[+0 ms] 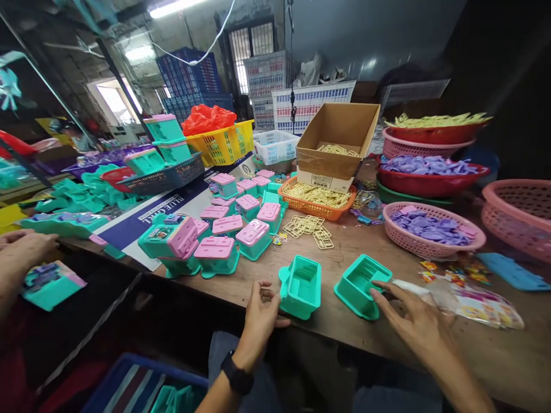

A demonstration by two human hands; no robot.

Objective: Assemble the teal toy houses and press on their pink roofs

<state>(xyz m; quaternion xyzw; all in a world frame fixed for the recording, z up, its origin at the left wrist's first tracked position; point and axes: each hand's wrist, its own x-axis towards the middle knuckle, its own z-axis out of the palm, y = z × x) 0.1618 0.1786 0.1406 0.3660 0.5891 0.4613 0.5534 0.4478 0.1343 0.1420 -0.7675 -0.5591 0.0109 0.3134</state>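
My left hand (259, 315), with a black watch on its wrist, rests at the table's near edge with its fingers curled loosely, touching the side of an open teal plastic box (301, 285). My right hand (413, 318) lies flat with fingers spread on the table, fingertips against a second open teal box (360, 281) and over a clear bag of stickers (473, 304). Neither hand grips anything.
Several teal boxes with pink lids (219, 252) stand left of centre. Yellow part frames (309, 228) lie behind. A pink basket (430, 244) of purple parts, red bowls (430, 179), a cardboard box (336, 143) and an orange tray (321, 207) fill the back. Another person's hand (21, 249) is at left.
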